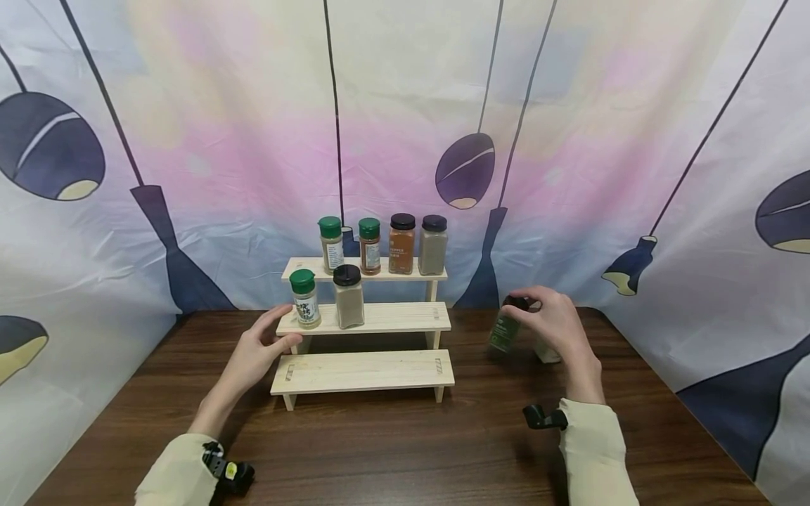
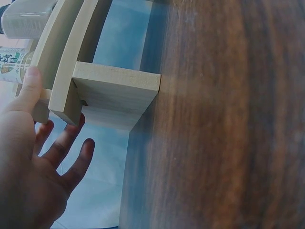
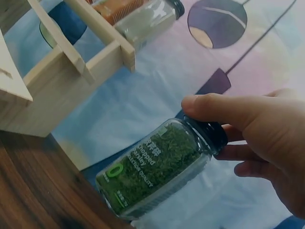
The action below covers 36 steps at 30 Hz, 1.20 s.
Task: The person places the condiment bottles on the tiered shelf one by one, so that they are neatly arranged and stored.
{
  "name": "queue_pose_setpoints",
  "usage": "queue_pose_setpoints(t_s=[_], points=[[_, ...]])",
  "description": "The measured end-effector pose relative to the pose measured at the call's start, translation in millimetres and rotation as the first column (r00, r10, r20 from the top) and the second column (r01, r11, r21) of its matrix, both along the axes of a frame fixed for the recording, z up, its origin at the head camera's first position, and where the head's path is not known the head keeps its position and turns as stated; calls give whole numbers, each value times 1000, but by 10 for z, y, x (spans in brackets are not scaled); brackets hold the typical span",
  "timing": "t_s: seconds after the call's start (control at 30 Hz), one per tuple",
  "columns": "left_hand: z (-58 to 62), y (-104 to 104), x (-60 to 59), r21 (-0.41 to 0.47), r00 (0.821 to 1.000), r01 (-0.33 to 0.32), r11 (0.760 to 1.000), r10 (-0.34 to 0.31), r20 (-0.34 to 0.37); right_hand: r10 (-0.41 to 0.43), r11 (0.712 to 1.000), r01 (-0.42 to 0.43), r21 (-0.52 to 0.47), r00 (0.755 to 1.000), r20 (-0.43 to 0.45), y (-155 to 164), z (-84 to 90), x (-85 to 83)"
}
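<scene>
My right hand [image 1: 557, 325] pinches the black cap of a chopped parsley jar [image 3: 153, 167], which leans with its base toward the shelf's side. At the left end of a wooden tiered rack [image 1: 361, 372], my left hand [image 1: 256, 349] has its thumb and fingers around the middle tier's edge, fingers spread. On that tier stand a green-capped spice jar [image 1: 306, 302] and a black-capped jar of pale powder [image 1: 349, 299]. The top tier carries two green-capped jars [image 1: 332, 246] and two black-capped jars, one orange [image 1: 401, 246], one greyish [image 1: 433, 246]. The bottom tier is bare.
Behind the right hand, a pale object [image 1: 547, 353] rests on the dark wooden table [image 1: 354, 457], mostly hidden. A patterned cloth [image 1: 392, 105] hangs along the table's back and sides. Each wrist wears a small black camera [image 1: 545, 417].
</scene>
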<state>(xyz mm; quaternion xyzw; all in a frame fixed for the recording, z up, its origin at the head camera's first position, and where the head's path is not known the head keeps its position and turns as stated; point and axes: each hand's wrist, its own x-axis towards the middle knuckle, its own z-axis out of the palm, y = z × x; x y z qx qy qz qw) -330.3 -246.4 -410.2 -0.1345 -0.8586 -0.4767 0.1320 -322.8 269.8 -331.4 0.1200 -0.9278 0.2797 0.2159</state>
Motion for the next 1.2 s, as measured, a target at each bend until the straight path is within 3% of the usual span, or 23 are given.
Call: queue_pose_setpoints(t_s=[0.4, 0.93, 1.2], points=[[-11, -5, 19, 10, 1000, 0, 1000, 0, -1, 64, 997, -70, -26, 982, -180, -251, 179, 88], [14, 25, -6, -6, 1000, 6, 1000, -6, -7, 134, 985, -164, -48, 915, -380, -418, 277, 137], [-7, -20, 7, -17, 1000, -3, 1000, 3, -4, 160, 977, -204, -62, 895, -417, -581, 296, 113]])
